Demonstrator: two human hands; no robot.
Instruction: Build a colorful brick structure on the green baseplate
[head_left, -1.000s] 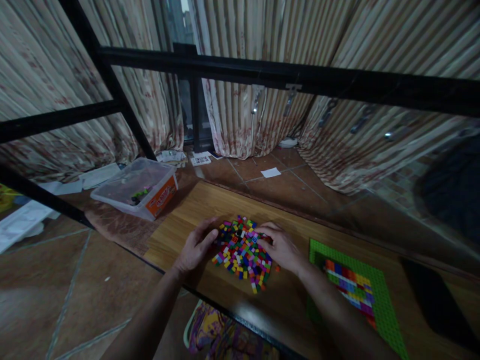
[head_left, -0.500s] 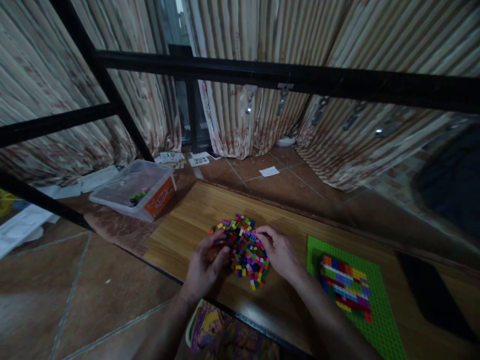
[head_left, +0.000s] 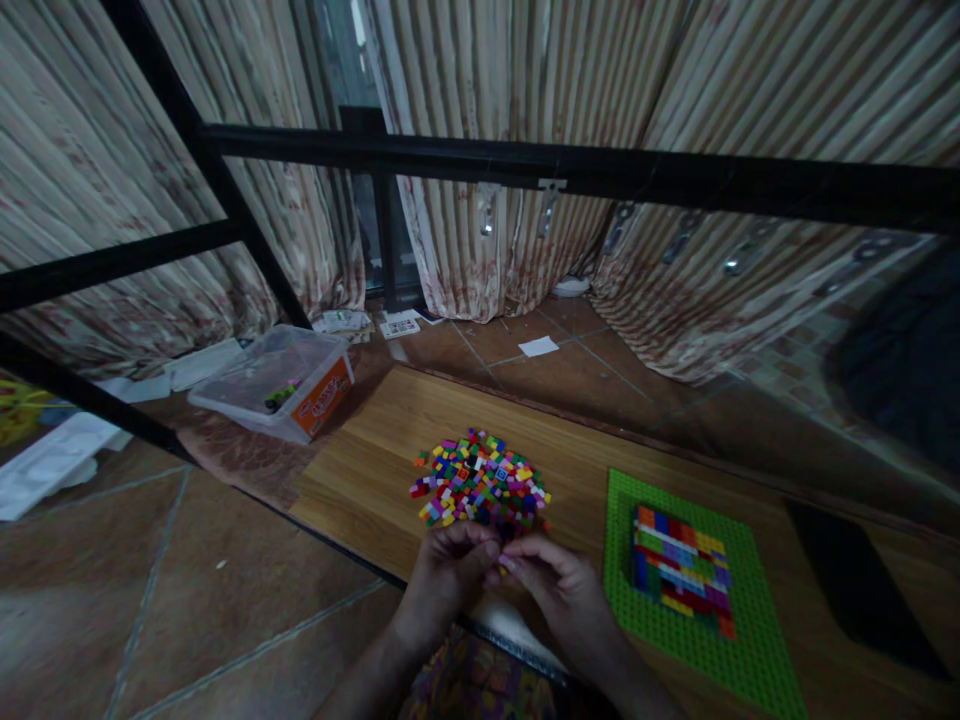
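Observation:
My left hand (head_left: 444,578) and my right hand (head_left: 561,585) meet over the near edge of the wooden table, fingertips touching. Both are closed in a pinch on tiny building bricks (head_left: 502,568); bits of pink and yellow show between the fingers, which hide the rest. Just beyond my fingers spreads a loose pile of small multicoloured bricks (head_left: 480,480). To the right of my right hand lies a green baseplate (head_left: 757,600), bearing a block of built-up bricks in coloured rows (head_left: 682,570).
The wooden table (head_left: 360,440) carries a dark flat object (head_left: 862,590) at the right. A clear plastic box (head_left: 274,375) with an orange label holds a few pieces at the left. Black metal bars (head_left: 525,165) cross in front of striped curtains. White paper (head_left: 538,346) lies on the tiled floor.
Both hands were at the pile, the left beside and then over its left side, the right at its right side. They have drawn back toward me and come together with bricks between the fingertips.

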